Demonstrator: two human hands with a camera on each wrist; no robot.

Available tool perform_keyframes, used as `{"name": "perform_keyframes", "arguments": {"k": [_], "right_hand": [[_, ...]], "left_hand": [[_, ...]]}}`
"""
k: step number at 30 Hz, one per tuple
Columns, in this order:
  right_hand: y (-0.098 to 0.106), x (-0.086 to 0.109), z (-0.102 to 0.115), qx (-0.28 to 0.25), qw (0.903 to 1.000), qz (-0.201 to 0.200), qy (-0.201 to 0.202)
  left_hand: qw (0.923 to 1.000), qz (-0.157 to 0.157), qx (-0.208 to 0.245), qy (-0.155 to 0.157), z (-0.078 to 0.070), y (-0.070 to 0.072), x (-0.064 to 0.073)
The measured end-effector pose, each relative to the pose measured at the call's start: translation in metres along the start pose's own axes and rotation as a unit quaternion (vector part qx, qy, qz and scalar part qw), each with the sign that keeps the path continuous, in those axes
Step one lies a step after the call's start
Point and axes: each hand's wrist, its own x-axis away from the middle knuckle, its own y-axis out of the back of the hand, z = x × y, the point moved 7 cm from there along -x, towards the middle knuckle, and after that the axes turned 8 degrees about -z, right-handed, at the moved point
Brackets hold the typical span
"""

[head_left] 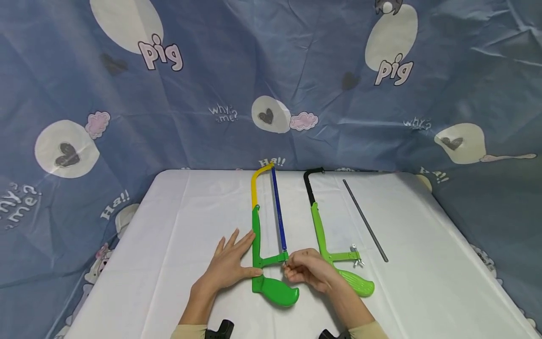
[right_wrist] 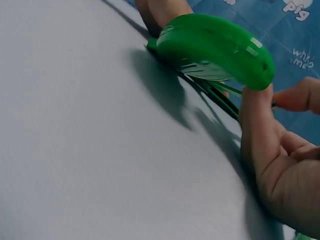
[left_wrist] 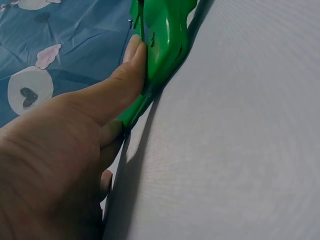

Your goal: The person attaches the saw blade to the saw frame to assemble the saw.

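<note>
Head view: a green hacksaw lies midway across the white-covered bench, its yellow front arm near the far edge and its handle toward the near side. A blue blade runs from the arm's tip down to the green crossbar. The left grip is spread out, forefinger and thumb touching the saw on the side toward the bench's left edge. The right grip pinches a small metal fitting at the crossbar's end. A lime-green hacksaw lies just beside, toward the right edge, partly covered by the right grip and wrist. Nearer that edge lies a thin grey strip, slanted. Blue patterned cloth hangs behind the far edge.

Left wrist view: the thumb presses on the green hacksaw; the other fingers are mostly hidden.

Right wrist view: the handle stands in front of the pinch, partly blocking it; thumb and forefinger close on something too small to make out. Part of the left grip shows behind the handle.
</note>
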Motion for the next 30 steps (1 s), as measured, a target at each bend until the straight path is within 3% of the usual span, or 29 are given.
{"name": "perform_keyframes", "arguments": {"k": [6, 11, 15, 17, 22, 26, 30], "right_hand": [[0.004, 0.003, 0.005, 0.099, 0.9944, -0.035, 0.011], [0.009, 0.008, 0.007, 0.144, 0.9865, -0.075, 0.021], [0.012, 0.011, 0.01, 0.187, 0.9756, -0.109, 0.037], [0.013, 0.013, 0.013, 0.229, 0.9635, -0.128, 0.055], [0.011, 0.019, 0.023, 0.328, 0.922, -0.175, 0.107], [0.01, 0.021, 0.026, 0.365, 0.8997, -0.204, 0.126], [0.008, 0.022, 0.029, 0.432, 0.8604, -0.228, 0.147]], "left_hand": [[0.9999, -0.009, -0.005, 0.003, 0.001, -0.001, 0.0], [0.9999, -0.007, -0.008, 0.003, 0.0, -0.002, 0.0], [0.9999, -0.007, -0.015, -0.002, 0.0, -0.004, -0.002], [0.9998, -0.005, -0.018, -0.002, -0.001, -0.005, -0.003], [0.9997, -0.006, -0.022, 0.01, 0.0, -0.006, -0.004], [0.9996, -0.014, -0.022, 0.012, 0.0, -0.006, -0.004], [0.9995, -0.017, -0.021, 0.014, 0.0, -0.006, -0.003]]}}
